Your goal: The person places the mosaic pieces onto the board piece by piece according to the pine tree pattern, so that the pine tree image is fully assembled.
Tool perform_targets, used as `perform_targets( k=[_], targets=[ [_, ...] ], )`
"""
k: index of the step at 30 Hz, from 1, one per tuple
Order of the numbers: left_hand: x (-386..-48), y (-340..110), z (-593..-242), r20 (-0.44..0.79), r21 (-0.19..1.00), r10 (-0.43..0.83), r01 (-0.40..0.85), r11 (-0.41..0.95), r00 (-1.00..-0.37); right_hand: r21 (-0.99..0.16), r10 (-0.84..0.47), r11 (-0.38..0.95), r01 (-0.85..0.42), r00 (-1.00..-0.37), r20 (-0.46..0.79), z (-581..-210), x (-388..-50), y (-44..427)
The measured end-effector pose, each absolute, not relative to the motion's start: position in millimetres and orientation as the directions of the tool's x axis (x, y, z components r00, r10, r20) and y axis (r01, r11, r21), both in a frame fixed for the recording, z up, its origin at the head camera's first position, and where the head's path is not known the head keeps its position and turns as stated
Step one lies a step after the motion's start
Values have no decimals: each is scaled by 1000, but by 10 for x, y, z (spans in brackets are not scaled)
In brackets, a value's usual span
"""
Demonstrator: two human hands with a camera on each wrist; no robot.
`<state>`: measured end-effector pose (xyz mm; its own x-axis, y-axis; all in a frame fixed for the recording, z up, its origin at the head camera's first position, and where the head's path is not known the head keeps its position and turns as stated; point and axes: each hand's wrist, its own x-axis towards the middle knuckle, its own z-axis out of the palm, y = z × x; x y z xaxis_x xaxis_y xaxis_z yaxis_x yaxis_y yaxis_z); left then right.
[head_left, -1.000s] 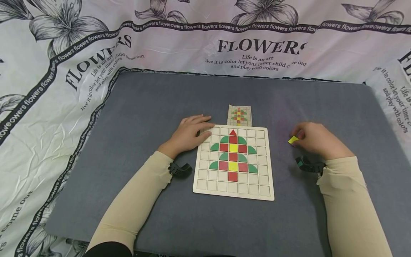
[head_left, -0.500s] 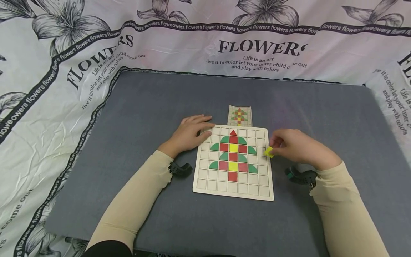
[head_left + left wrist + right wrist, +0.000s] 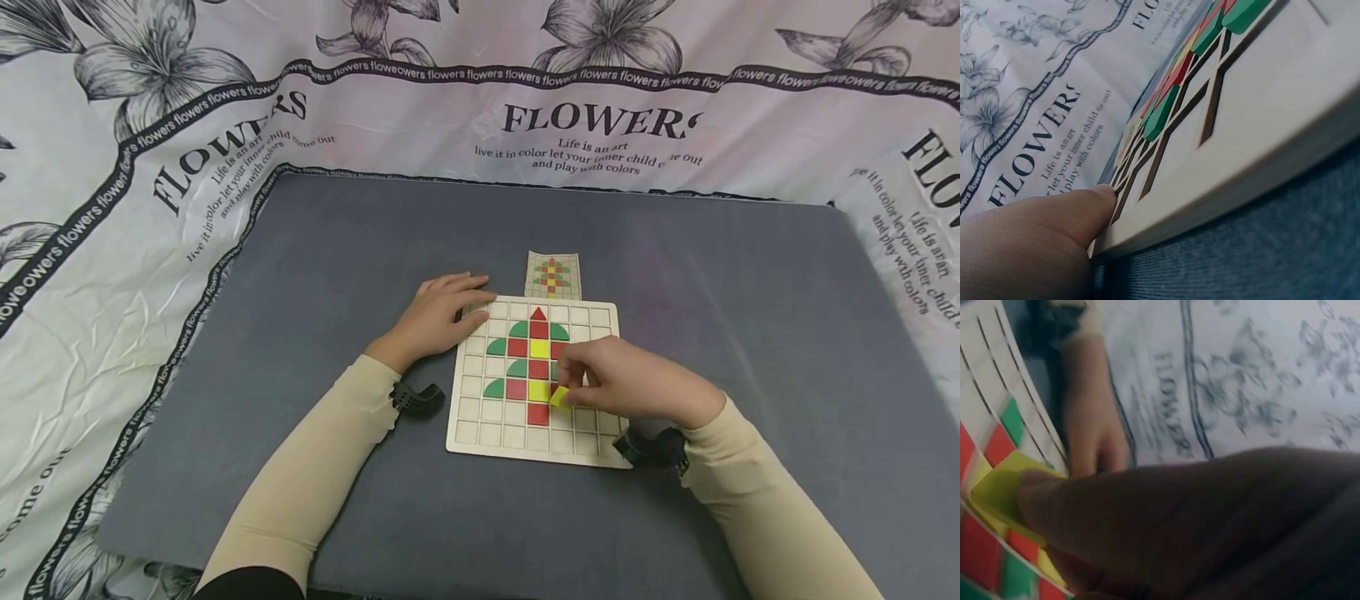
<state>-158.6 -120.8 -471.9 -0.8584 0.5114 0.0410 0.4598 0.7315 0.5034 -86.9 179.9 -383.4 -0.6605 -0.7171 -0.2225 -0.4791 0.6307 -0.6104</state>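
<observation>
A pale gridded board [image 3: 465, 433] lies on the table, with red, yellow and green tiles set in its cells in a tree shape. My right hand [image 3: 637, 383] pinches a yellow square tile [image 3: 559, 397] between thumb and fingers, tilted above the board right of the tree's middle column. In the right wrist view the yellow tile [image 3: 1007, 487] shows large under the thumb. My left hand [image 3: 435, 321] rests at the board's upper left edge with fingers extended; its thumb [image 3: 1094, 209] touches the board's edge in the left wrist view.
A small pattern card [image 3: 552, 275] with a matching tree picture lies at the board's far edge, partly covered by it. The grey table [image 3: 375, 225] is bordered by a white flower-printed cloth [image 3: 405, 117] at the back and left.
From the table's right side, my right hand has carried the yellow tile leftward to over the board. My left hand has stayed at the board's edge. The head view has shifted slightly.
</observation>
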Motion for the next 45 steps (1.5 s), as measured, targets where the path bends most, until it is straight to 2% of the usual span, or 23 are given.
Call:
perform_targets(
  k=[8,16,35,45],
  targets=[
    [-1600,-1201,-4745,54,501,511,466,729,-858,-625,-787,568,-535,-575,-223,-4035,-731,1552],
    [-1605,-1205,-4771,48,502,501,454,736,-864,-620,-806,557,-552,-540,-243,-4100,-653,1448],
    [-1599,-1196,-4788,38,496,504,454,740,-863,-538,-802,578,-614,-551,-232,-4130,-616,1417],
    [-1621,-1207,-4794,46,491,501,456,742,-864,-442,-744,644,-625,-647,-170,-4029,-701,1509]
  ],
)
